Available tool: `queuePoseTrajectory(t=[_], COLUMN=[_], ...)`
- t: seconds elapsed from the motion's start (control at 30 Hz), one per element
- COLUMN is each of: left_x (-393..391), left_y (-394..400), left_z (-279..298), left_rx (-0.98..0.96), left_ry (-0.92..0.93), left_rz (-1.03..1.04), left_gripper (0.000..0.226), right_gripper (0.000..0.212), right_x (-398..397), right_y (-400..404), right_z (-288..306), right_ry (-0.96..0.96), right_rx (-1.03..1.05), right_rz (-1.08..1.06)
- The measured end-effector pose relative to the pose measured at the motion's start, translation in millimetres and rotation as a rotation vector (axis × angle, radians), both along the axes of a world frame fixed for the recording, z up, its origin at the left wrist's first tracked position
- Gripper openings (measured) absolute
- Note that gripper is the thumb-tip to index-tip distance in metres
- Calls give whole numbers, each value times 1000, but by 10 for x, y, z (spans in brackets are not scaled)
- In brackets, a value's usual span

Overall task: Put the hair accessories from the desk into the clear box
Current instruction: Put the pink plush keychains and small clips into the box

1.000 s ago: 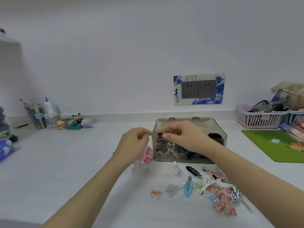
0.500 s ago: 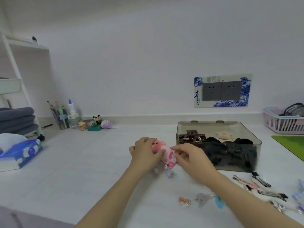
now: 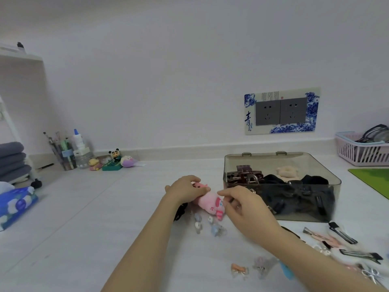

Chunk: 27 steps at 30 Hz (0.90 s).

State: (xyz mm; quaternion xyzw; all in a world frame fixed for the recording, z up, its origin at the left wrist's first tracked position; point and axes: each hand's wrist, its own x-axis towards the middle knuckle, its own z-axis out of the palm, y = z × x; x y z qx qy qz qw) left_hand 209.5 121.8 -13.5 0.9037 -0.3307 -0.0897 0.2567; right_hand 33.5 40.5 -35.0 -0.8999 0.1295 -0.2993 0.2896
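Observation:
The clear smoky box (image 3: 315, 160) stands open on the white desk, holding brown claw clips (image 3: 245, 175), black scrunchies and a beige plush tie (image 3: 287, 172). Just left of it, my left hand (image 3: 185, 189) grips the top of a pink plush hair accessory (image 3: 208, 202). My right hand (image 3: 246, 206) pinches its right end. Small pale clips (image 3: 217, 229) lie right under the plush. More clips are scattered at the front right: black and pink duckbill clips (image 3: 343, 234), an orange bow clip (image 3: 239, 269) and a grey one (image 3: 263, 265).
A pen cup (image 3: 63, 151), a glue bottle and small figurines (image 3: 114, 158) stand at the back left. Folded grey towels (image 3: 12, 160) and a blue tissue pack (image 3: 16, 204) sit at the far left. At the right are a pink basket (image 3: 362, 150) and a green mat (image 3: 372, 180).
Both hands left the box's near left corner and took hold of the pink plush accessory beside it. The view swung left, so the box now sits further right.

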Motion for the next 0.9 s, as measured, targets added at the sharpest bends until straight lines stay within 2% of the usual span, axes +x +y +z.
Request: queuePoseTrajectory(t=[0.13, 0.3, 0.4, 0.53, 0.67, 0.83, 0.9], left_x=[87, 20, -130, -403, -552, -613, -642], left_y=[83, 213, 322, 387, 353, 296, 285], left_z=[-70, 81, 275, 384, 384, 315, 298], left_rx=[-278, -573, -747, -692, -628, -642, -634], left_ry=[188, 141, 141, 191, 198, 246, 250], left_rz=[-18, -3, -72, -289, -377, -377, -381], left_gripper=[49, 53, 52, 54, 55, 58, 60], right_gripper=[28, 28, 29, 28, 28, 45, 43], right_x=[6, 10, -9, -53, -79, -101, -117], right_y=[12, 43, 68, 106, 63, 22, 6], right_z=[2, 4, 49, 181, 269, 301, 313], right_ry=[-9, -43, -107, -226, -250, -178, -153], right_rx=[24, 126, 281, 588, 849, 955, 934], right_rz=[-6, -31, 11, 103, 250, 321, 281])
